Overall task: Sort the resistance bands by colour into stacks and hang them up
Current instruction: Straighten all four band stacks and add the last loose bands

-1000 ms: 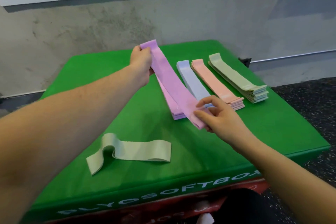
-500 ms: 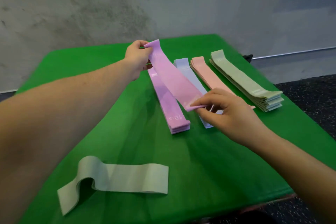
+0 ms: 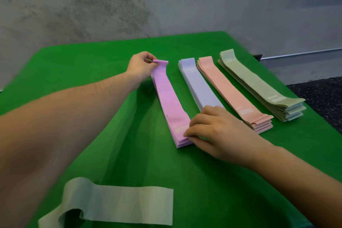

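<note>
A pink-purple band (image 3: 169, 96) lies along the top of the pink-purple stack (image 3: 182, 142) on the green box (image 3: 92, 72). My left hand (image 3: 140, 65) pinches its far end, which curls up slightly. My right hand (image 3: 212, 131) pinches its near end at the stack's front corner. To the right lie a lilac-blue stack (image 3: 198, 83), a peach stack (image 3: 233, 92) and a sage-green stack (image 3: 259, 87), side by side. A loose sage-green band (image 3: 118, 203) lies crumpled at the box's near left.
A bare concrete wall (image 3: 166, 5) stands behind the box. Dark speckled floor (image 3: 322, 96) shows at the right, with a metal rail (image 3: 299, 53) along the wall base. The green surface left of the stacks holds only my left forearm (image 3: 64, 116).
Both hands have lowered the pink-purple band from the air onto its stack. The camera has tilted down and moved closer to the box.
</note>
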Action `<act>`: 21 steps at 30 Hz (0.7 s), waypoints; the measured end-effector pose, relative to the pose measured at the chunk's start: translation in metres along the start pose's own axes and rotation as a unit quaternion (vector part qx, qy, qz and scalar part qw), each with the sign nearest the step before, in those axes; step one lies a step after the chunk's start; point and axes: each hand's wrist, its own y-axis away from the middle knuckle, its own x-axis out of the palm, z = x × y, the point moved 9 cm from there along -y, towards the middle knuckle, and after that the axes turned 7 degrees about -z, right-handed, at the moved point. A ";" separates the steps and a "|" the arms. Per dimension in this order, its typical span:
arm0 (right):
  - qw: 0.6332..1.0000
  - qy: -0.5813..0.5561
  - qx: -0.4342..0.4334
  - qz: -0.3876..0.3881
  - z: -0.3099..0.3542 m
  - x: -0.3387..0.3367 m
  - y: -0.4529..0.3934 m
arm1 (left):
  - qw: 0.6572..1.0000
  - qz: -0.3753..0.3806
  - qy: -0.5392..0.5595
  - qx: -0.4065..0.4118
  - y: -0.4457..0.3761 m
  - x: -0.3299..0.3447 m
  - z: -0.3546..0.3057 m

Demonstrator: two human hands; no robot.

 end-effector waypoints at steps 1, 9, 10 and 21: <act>1.000 0.007 0.002 0.010 0.000 0.002 0.001 | 1.000 0.001 -0.001 -0.002 0.000 0.002 0.003; 0.999 0.006 0.005 0.051 0.002 0.014 0.006 | 0.999 -0.005 -0.031 -0.016 -0.007 0.008 0.021; 0.999 0.011 0.004 0.046 0.002 0.014 0.006 | 0.999 -0.009 -0.038 -0.017 -0.008 0.008 0.025; 0.997 0.023 0.043 0.062 -0.001 0.022 0.006 | 0.989 -0.051 -0.136 0.004 -0.014 0.006 0.024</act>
